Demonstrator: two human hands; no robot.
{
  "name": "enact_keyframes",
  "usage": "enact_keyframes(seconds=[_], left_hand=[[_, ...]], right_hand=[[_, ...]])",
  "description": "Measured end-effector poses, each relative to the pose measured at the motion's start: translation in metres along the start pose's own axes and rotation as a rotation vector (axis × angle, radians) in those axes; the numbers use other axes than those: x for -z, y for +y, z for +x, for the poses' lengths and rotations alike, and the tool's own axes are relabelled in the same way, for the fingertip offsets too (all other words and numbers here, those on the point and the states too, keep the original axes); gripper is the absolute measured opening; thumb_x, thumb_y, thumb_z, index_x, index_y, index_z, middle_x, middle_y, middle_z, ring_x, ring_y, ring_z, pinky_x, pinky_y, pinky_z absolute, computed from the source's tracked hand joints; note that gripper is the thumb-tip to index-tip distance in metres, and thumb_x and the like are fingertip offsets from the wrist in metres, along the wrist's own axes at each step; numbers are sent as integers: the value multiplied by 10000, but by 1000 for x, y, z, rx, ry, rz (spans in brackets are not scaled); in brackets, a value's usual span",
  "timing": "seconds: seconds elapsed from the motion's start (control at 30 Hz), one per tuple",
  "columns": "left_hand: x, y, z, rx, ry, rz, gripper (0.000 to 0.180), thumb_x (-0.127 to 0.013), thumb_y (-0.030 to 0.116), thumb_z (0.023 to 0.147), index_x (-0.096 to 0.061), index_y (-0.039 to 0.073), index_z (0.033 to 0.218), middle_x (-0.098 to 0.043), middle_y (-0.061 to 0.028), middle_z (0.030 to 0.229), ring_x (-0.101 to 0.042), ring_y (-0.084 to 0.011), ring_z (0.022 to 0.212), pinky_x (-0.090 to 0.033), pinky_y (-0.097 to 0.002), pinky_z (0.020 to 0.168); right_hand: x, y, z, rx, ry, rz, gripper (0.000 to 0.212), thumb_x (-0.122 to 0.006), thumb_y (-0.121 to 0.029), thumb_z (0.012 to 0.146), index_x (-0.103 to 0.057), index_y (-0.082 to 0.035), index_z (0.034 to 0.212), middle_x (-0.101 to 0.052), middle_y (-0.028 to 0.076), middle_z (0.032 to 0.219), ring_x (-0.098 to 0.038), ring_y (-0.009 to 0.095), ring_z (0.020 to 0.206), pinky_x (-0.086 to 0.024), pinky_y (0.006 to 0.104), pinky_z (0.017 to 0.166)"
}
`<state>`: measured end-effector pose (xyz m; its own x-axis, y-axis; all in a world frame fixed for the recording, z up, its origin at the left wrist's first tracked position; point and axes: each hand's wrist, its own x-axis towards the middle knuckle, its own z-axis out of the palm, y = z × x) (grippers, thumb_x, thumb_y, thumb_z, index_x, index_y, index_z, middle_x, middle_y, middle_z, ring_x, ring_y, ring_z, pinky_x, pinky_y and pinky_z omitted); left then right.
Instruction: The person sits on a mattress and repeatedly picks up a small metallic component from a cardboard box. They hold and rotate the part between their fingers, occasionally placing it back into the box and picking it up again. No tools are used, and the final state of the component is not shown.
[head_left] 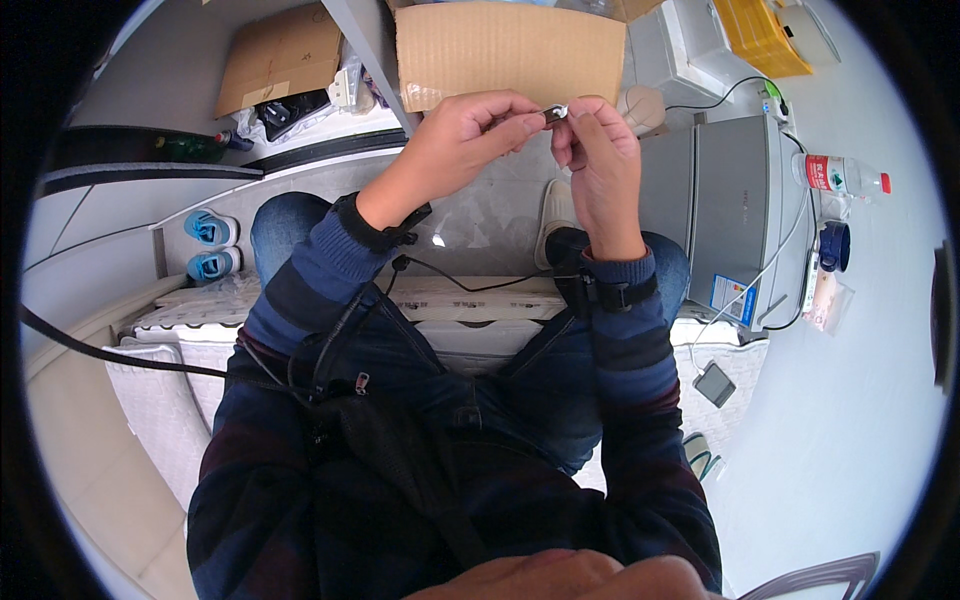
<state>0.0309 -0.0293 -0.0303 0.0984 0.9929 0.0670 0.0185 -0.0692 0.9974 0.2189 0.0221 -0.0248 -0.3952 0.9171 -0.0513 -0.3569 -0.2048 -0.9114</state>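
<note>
Silvery tool (pixel 553 115): left fingers (pixel 522 128) and right fingers (pixel 587 126) pinch it before cardboard (pixel 510 50) edge, over open floor (pixel 490 220).

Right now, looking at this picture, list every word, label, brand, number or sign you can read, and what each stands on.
I'll place the print without copying its wording.
Bottle: pale characters on a red label.
Grey fridge: small dark marking, too small to read.
Blue-and-white sticker on the fridge: fine print too small.
Small metal thing in the left hand: none visible.
</note>
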Motion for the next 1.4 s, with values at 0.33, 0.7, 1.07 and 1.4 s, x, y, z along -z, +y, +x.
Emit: enact_keyframes(seconds=[0.33,0.7,1.07,1.4], left_hand=[[-2,-1,1,33,-11,-77,255,-628,209,1087,-734,-6,1176,-657,23,866,-573,-53,786,-473,-217,710],[3,-4,5,112,-8,-193,242,-650,222,1073,-756,13,1132,-680,22,851,-588,-40,744,-464,-196,658],[18,2,6,189,-45,-78,224,-641,188,1070,-764,3,1098,-676,8,783,-568,-51,661,-458,-206,612],[28,0,5,203,-135,-78,251,-622,236,1081,-751,22,1073,-691,19,813,-584,-44,698,-458,-198,643]], right_hand=[[0,4,1,2,17,0,150,-619,-155,1065,-649,-51,962,-650,8,774,-532,72,656,-405,232,603],[3,9,3,-6,4,1,142,-631,-167,1068,-622,-66,969,-628,0,781,-521,70,662,-401,233,607],[4,11,3,-36,-34,-71,127,-614,-164,1077,-634,-63,1002,-626,13,805,-533,88,684,-411,229,616],[6,3,4,-95,-71,-190,148,-611,-176,1077,-637,-78,969,-632,-10,808,-540,68,686,-427,225,636]])
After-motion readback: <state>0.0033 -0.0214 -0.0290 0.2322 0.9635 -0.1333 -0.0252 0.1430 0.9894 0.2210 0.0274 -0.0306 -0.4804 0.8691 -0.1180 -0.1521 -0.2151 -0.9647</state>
